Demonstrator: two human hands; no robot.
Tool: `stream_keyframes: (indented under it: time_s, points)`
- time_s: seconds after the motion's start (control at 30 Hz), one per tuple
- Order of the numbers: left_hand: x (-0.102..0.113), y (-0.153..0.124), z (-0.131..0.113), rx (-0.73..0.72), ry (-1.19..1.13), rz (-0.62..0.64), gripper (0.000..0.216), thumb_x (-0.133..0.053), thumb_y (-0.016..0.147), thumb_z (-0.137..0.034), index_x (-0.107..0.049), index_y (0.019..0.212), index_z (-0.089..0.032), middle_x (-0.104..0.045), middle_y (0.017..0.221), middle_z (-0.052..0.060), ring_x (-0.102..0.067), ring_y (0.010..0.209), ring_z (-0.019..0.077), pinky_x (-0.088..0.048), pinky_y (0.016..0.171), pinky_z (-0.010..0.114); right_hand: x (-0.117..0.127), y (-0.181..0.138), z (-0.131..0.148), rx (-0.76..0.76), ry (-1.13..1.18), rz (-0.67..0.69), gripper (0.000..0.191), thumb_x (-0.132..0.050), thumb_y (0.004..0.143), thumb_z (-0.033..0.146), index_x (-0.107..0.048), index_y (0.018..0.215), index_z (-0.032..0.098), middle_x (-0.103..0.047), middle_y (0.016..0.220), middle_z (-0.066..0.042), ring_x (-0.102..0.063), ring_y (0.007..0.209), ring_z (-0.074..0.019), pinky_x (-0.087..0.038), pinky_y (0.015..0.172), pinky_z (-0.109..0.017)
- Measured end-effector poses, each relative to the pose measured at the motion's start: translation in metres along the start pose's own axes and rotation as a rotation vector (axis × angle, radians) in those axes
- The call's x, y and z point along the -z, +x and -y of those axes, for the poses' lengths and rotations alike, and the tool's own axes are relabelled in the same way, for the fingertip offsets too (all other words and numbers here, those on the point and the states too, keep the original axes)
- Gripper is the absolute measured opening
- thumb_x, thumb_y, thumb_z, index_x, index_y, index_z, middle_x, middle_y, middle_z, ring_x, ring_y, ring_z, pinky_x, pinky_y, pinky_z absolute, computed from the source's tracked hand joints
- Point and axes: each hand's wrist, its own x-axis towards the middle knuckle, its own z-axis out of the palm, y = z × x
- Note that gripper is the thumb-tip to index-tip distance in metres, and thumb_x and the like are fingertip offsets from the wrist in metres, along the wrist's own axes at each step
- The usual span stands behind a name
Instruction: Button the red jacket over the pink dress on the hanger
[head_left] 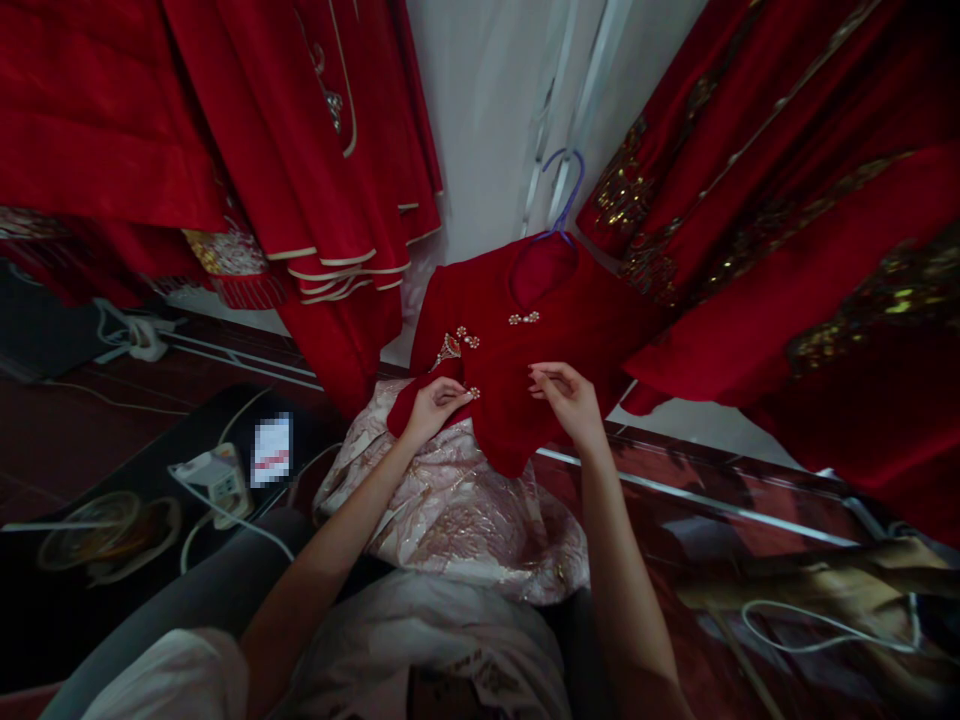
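A small red velvet garment [525, 350] hangs in front of me on a blue hanger [564, 190], with pearl clasps [523, 318] near the collar and down its left side. My left hand [433, 405] pinches the garment's front edge at a pearl button [472, 393]. My right hand [566, 392] pinches the red fabric a little to the right of it, fingers curled.
Long red dresses with cream trim [330, 180] hang at left, red ones with gold embroidery [787, 200] at right. A pink-gold brocade cloth [457, 520] lies on my lap. A white power strip [217, 478] with cables sits on a dark table at left.
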Motion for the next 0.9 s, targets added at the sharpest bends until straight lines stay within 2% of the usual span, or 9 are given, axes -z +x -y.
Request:
stream_keyframes:
  time_s: [0.17, 0.3, 0.37, 0.47, 0.57, 0.63, 0.73, 0.9]
  points:
    - [-0.002, 0.008, 0.002, -0.03, 0.028, -0.01, 0.027, -0.071, 0.075, -0.039, -0.06, 0.086, -0.017, -0.066, 0.08, 0.002, -0.063, 0.075, 0.0125, -0.051, 0.071, 0.025, 0.0, 0.0, 0.0, -0.013, -0.005, 0.009, 0.034, -0.069, 0.076, 0.045, -0.067, 0.096, 0.018, -0.069, 0.091, -0.006, -0.066, 0.07, -0.0122, -0.058, 0.066, -0.027]
    - [0.003, 0.037, -0.009, -0.055, 0.027, -0.096, 0.032, -0.066, 0.078, -0.043, -0.057, 0.097, -0.018, -0.058, 0.087, 0.002, -0.057, 0.07, 0.0113, -0.051, 0.06, 0.023, 0.003, 0.0, 0.001, -0.012, -0.003, 0.008, 0.035, -0.069, 0.075, 0.045, -0.067, 0.096, 0.018, -0.069, 0.089, -0.005, -0.066, 0.07, -0.0124, -0.058, 0.066, -0.027]
    - [0.009, 0.056, -0.019, -0.129, 0.119, -0.09, 0.031, -0.059, 0.084, -0.043, -0.059, 0.105, -0.02, -0.057, 0.093, 0.004, -0.056, 0.073, 0.0125, -0.051, 0.061, 0.025, 0.005, 0.0, 0.001, -0.006, 0.003, 0.002, 0.034, -0.069, 0.076, 0.045, -0.067, 0.096, 0.018, -0.069, 0.088, -0.005, -0.066, 0.071, -0.0123, -0.057, 0.066, -0.027]
    - [0.019, 0.079, -0.035, -0.329, 0.446, -0.011, 0.028, -0.05, 0.091, -0.037, -0.064, 0.11, -0.022, -0.056, 0.098, 0.006, -0.054, 0.083, 0.0151, -0.05, 0.074, 0.029, 0.007, 0.0, 0.002, -0.012, 0.018, -0.003, 0.034, -0.07, 0.075, 0.045, -0.067, 0.096, 0.018, -0.069, 0.088, -0.005, -0.066, 0.07, -0.0118, -0.057, 0.066, -0.026]
    - [0.027, 0.09, -0.049, -0.474, 0.768, 0.079, 0.028, -0.055, 0.089, -0.034, -0.066, 0.112, -0.024, -0.052, 0.097, 0.006, -0.051, 0.09, 0.0181, -0.045, 0.084, 0.034, 0.007, 0.0, 0.003, -0.024, 0.018, 0.003, 0.035, -0.07, 0.074, 0.046, -0.067, 0.095, 0.018, -0.069, 0.087, -0.005, -0.065, 0.07, -0.0119, -0.057, 0.065, -0.026]
    - [0.031, 0.094, -0.057, -0.535, 0.897, 0.151, 0.027, -0.058, 0.088, -0.033, -0.067, 0.111, -0.024, -0.051, 0.098, 0.006, -0.049, 0.092, 0.0196, -0.044, 0.086, 0.035, 0.006, 0.0, 0.003, -0.025, 0.012, 0.008, 0.035, -0.07, 0.074, 0.046, -0.067, 0.095, 0.018, -0.069, 0.087, -0.005, -0.066, 0.071, -0.0124, -0.057, 0.065, -0.027]
    - [0.032, 0.099, -0.067, -0.608, 1.013, 0.259, 0.021, -0.056, 0.088, -0.031, -0.068, 0.103, -0.023, -0.05, 0.099, 0.007, -0.047, 0.095, 0.0207, -0.043, 0.083, 0.034, 0.006, -0.001, 0.003, -0.025, 0.01, 0.015, 0.035, -0.069, 0.075, 0.046, -0.067, 0.095, 0.017, -0.069, 0.086, -0.006, -0.066, 0.073, -0.0129, -0.057, 0.066, -0.027]
    - [0.028, 0.107, -0.078, -0.651, 1.032, 0.332, 0.016, -0.055, 0.088, -0.028, -0.065, 0.094, -0.017, -0.052, 0.102, 0.008, -0.047, 0.095, 0.021, -0.042, 0.088, 0.035, 0.008, -0.001, 0.004, -0.026, 0.016, 0.017, 0.035, -0.07, 0.075, 0.045, -0.067, 0.095, 0.017, -0.069, 0.085, -0.005, -0.065, 0.071, -0.0126, -0.056, 0.066, -0.027]
